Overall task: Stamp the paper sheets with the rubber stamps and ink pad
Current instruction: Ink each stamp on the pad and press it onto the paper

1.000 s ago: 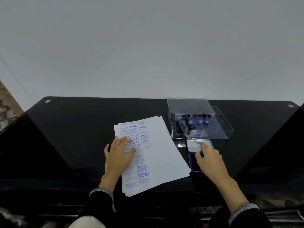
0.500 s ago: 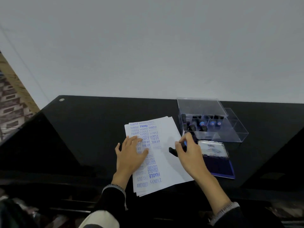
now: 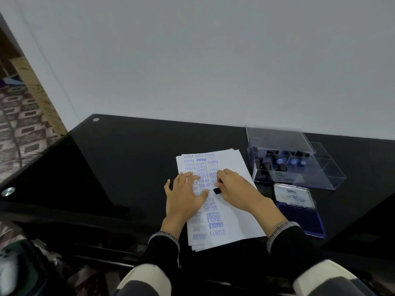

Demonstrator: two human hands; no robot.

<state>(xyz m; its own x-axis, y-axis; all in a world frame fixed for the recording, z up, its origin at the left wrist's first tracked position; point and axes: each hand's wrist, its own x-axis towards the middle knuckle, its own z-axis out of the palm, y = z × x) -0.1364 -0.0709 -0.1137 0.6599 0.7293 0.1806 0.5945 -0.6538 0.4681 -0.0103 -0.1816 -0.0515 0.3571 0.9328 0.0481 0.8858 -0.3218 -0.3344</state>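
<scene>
Fingers of the right hand (image 3: 235, 189) curl round a black stamp (image 3: 217, 190), pressing it onto the sheets (image 3: 239, 214); left hand (image 3: 183, 195) lies flat alongside, fingers straight, holding paper down.

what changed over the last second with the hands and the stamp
The right hand left the ink pad and carried a black rubber stamp leftward onto the paper sheets. It grips the stamp there now. The left hand stayed flat on the sheets; the clear stamp box stayed open.
</scene>
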